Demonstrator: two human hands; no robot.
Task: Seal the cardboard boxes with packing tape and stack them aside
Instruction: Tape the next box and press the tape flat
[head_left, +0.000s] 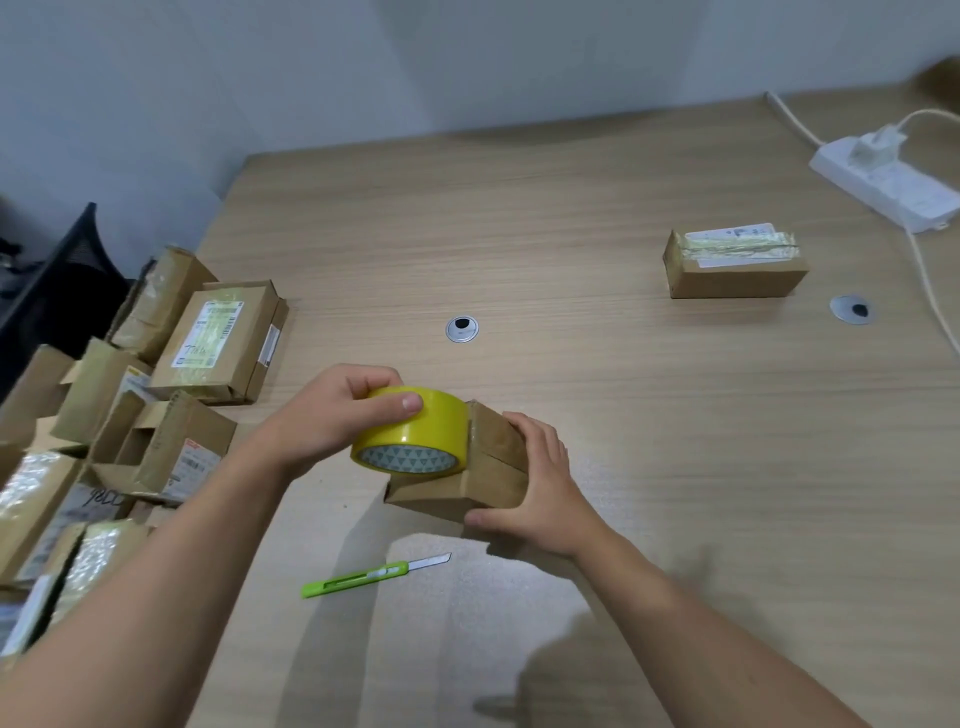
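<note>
Box (452, 493) is at desk (571, 208) centre-front, small, brown, lifted slightly at the near edge, both hands on it

Left hand (332, 415) grips the tape (415, 436): thumb flat across the yellow outer face, fingers curled over the far side of the roll. Roll stands on edge on the box's top, left part, core facing the camera. It butts against the raised right part of the top. Can't tell if a strip is already stuck down

Right hand (540, 478) holds the box's right end: fingers wrapped over the top, thumb pressed on the near lower edge

Knife (374, 574): green, blade out, flat on the desk just in front of the box, touching neither hand. Blade tip lies on a pale foam sheet (493, 597) under the right forearm

Sealed box (732, 270): far right, well apart from the work, tape and a label across its top, alone

Pile (218, 338): many boxes crowded along the desk's left edge, some with flaps open, some labelled, stacked loosely and tilted

Power strip (888, 187): white, far right corner, one plug in, cable running down the right edge

Two round grommets in the desk: one (462, 329) beyond the tape, one (851, 309) right of the sealed box
</note>
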